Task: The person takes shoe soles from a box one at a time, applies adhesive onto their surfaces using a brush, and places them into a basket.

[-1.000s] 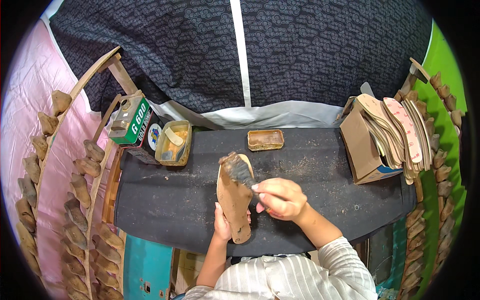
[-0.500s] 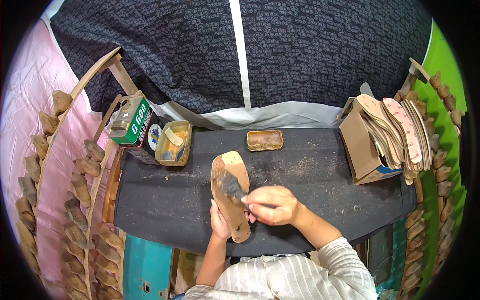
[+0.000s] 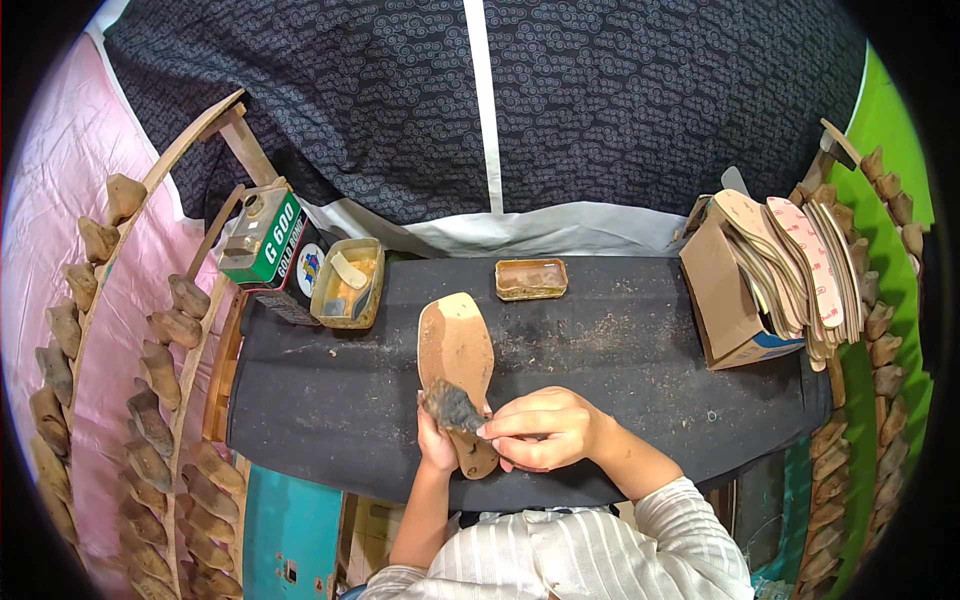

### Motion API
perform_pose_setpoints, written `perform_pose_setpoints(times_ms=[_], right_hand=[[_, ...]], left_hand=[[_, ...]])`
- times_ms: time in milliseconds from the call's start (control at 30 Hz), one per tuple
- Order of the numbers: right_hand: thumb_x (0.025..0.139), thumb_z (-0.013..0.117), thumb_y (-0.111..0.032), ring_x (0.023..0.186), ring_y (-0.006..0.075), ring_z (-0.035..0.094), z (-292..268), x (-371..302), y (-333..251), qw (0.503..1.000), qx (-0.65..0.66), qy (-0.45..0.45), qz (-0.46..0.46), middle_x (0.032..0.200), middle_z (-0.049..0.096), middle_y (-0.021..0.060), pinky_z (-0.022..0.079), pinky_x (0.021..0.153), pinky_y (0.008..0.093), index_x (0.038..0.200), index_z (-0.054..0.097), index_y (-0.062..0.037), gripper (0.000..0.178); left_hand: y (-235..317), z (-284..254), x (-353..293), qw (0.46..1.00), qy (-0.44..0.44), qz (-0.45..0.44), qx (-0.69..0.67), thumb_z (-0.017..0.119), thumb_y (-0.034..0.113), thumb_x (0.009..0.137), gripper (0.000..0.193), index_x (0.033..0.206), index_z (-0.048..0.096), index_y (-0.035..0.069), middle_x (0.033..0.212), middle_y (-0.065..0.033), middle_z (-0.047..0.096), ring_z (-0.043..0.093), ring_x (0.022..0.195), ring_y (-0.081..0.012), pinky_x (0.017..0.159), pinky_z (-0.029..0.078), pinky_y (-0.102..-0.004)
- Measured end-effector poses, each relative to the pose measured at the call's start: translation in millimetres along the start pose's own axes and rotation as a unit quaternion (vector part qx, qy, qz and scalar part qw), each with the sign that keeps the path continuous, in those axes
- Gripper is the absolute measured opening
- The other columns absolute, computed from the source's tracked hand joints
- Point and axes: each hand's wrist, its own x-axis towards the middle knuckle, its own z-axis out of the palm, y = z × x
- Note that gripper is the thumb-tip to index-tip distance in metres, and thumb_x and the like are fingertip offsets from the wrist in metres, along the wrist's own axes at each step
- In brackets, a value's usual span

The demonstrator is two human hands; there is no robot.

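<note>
Near the middle of the far edge of the table (image 3: 640,420), a shallow tray (image 3: 531,295) is sitting; at the far left corner a green-and-black can (image 3: 282,250) and a tub (image 3: 345,322) are standing side by side; at the far right corner a cardboard box (image 3: 712,300) is holding stacked sole pieces (image 3: 785,250); toward the near edge, left of centre, the left hand (image 3: 437,442) is gripping a brown sole (image 3: 457,345), fingers partly hidden; the right hand (image 3: 548,428) is pinching a brush (image 3: 453,406), its bristles covering part of the sole's lower half.
</note>
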Motion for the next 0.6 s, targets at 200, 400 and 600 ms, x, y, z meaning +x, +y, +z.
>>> perform_pose_setpoints(times_ms=[200, 400, 600], right_hand=[[0.064, 0.072, 0.003, 0.064, 0.0216, 0.064, 1.2, 0.9, 3.8, 0.997, -0.063, 0.037, -0.006, 0.090, 0.063, 0.0125, 0.053, 0.050, 0.0277, 0.078, 0.058, -0.0023, 0.021], [0.064, 0.073, 0.001, 0.063, 0.0222, 0.063, -1.2, -0.2, -3.7, 0.999, 0.036, -0.016, 0.014, 0.090, 0.064, 0.0130, 0.052, 0.050, 0.0275, 0.078, 0.059, -0.0005, 0.020], [0.064, 0.070, -0.001, 0.069, 0.0247, 0.063, 0.9, -1.0, -1.2, 0.999, -0.024, 0.033, 0.013, 0.093, 0.062, 0.0136, 0.052, 0.055, 0.0305, 0.078, 0.060, -0.0007, 0.017]], left_hand=[[5.8, 26.3, -1.5, 0.997, 0.074, -0.011, -0.009, 0.015, 0.047, 0.096, 0.058, 0.114, 0.047, 0.002, 0.101, -0.0126, 0.059, 0.060, 0.084, -0.0243, 0.079, 0.049, -0.0364], [13.0, -3.0, 3.4, 0.985, -0.171, -0.014, -0.023, 0.017, 0.047, 0.096, 0.056, 0.119, 0.047, 0.005, 0.106, -0.0109, 0.059, 0.060, 0.092, -0.0214, 0.081, 0.048, -0.0338], [10.8, 30.5, -0.7, 0.993, 0.109, -0.011, -0.037, 0.016, 0.052, 0.094, 0.064, 0.105, 0.051, 0.000, 0.087, -0.0143, 0.061, 0.061, 0.076, -0.0244, 0.072, 0.050, -0.0366]])
